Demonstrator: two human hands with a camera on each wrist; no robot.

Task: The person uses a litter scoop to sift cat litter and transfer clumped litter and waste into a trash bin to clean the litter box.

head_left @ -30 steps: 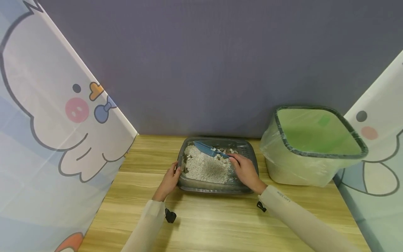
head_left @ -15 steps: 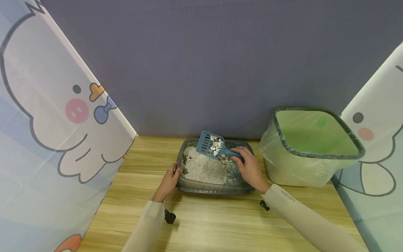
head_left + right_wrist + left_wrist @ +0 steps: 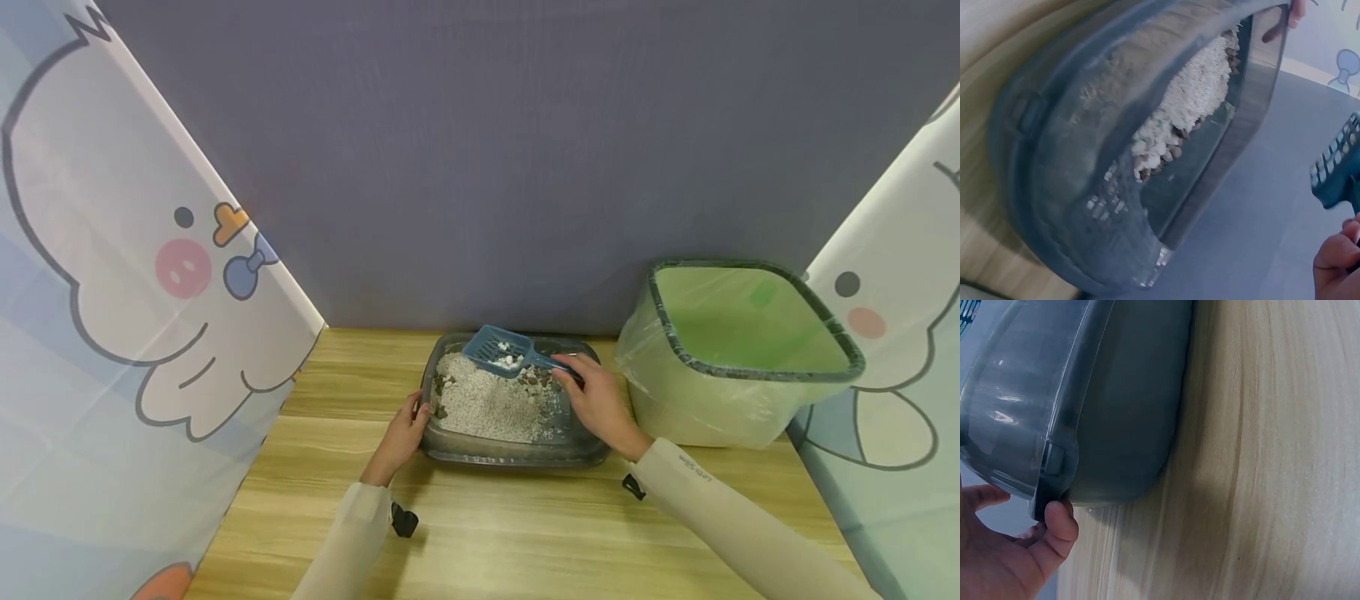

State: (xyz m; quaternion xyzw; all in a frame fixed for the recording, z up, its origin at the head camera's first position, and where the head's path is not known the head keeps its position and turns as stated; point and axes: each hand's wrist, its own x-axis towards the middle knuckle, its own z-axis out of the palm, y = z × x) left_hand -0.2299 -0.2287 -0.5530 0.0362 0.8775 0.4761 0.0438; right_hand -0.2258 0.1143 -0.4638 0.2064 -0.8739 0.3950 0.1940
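Note:
A grey litter box [image 3: 517, 458] holds pale litter [image 3: 487, 408] with brown clumps along its back and left side. My left hand [image 3: 399, 435] grips the box's left rim; in the left wrist view the thumb [image 3: 1062, 522] lies against the rim's corner. With my right hand [image 3: 600, 410] I hold a blue slotted litter scoop [image 3: 483, 354] by its handle, over the back of the box. A few white clumps [image 3: 508, 362] lie in the scoop. In the right wrist view, only part of the scoop [image 3: 1338, 165] shows at the right edge.
To the right of the box stands a pale green bin [image 3: 697, 408], lined with a clear bag folded over its dark rim. A grey partition [image 3: 480, 167] rises behind the wooden table [image 3: 510, 533]. Printed cartoon panels [image 3: 112, 250] close off both sides.
The scoop has come up out of the litter, turned level with white clumps in it, then dipped slightly; fewer clumps now lie in it. My left hand stays on the rim.

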